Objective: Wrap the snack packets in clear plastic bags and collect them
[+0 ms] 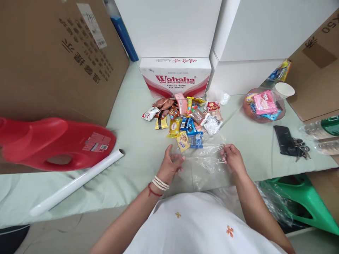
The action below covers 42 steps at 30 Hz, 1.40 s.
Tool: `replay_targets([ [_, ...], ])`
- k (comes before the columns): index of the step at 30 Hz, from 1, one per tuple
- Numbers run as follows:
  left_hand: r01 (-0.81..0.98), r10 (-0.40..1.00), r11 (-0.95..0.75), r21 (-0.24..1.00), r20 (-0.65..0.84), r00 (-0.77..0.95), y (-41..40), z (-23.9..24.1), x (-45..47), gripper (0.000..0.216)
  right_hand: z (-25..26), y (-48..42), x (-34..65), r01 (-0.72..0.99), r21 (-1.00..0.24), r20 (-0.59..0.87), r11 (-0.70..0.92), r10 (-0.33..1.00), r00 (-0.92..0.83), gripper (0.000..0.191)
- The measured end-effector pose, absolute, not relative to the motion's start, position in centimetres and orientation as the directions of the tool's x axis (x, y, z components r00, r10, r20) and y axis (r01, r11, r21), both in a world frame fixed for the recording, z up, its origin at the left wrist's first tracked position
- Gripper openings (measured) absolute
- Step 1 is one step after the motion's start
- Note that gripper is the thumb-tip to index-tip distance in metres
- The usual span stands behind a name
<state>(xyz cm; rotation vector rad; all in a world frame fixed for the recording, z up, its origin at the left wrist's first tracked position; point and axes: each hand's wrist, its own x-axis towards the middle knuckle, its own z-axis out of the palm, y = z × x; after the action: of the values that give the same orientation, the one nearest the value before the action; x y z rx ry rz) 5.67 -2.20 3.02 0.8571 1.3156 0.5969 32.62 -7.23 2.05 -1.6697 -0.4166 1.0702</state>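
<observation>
A clear plastic bag (205,162) lies crumpled on the pale green cloth (137,155) just in front of me. My left hand (171,165) pinches its left edge, fingers closed. My right hand (232,157) grips the bag's right edge, fingers curled. Just beyond the bag sits a heap of several small wrapped snacks (185,120): yellow, blue, brown and pink packets.
A Wahaha carton (174,76) stands behind the snacks. A red plastic jug (53,143) and a white tube (79,180) lie at left. A round plate of snacks (265,104), a paper cup (284,90), a phone with keys (287,141), water bottles (321,128) and a green stool (304,197) are at right.
</observation>
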Motion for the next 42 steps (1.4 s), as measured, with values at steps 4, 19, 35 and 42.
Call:
replay_targets([
  [4,0.077,0.618,0.714,0.696,-0.678,0.397,-1.7,3.9,4.4,0.128,1.7,-7.4,34.1,-0.24,-0.885,-0.464,-0.399,0.713,0.526,0.039],
  [19,0.103,0.733,0.668,0.737,-0.675,0.084,-1.3,3.5,5.5,0.053,1.4,-7.2,35.2,0.084,-0.883,-0.342,-0.462,0.757,0.557,0.033],
  [35,0.212,0.762,0.588,0.78,-0.623,0.178,-1.2,2.0,2.5,0.033,1.7,-9.1,34.9,0.057,-0.867,-0.396,-0.495,0.753,0.525,0.045],
  [42,0.757,0.925,-0.381,0.531,0.225,0.307,-4.3,-0.5,2.6,0.034,0.8,-9.0,34.6,0.413,-0.776,-0.249,-0.476,0.834,0.493,0.043],
])
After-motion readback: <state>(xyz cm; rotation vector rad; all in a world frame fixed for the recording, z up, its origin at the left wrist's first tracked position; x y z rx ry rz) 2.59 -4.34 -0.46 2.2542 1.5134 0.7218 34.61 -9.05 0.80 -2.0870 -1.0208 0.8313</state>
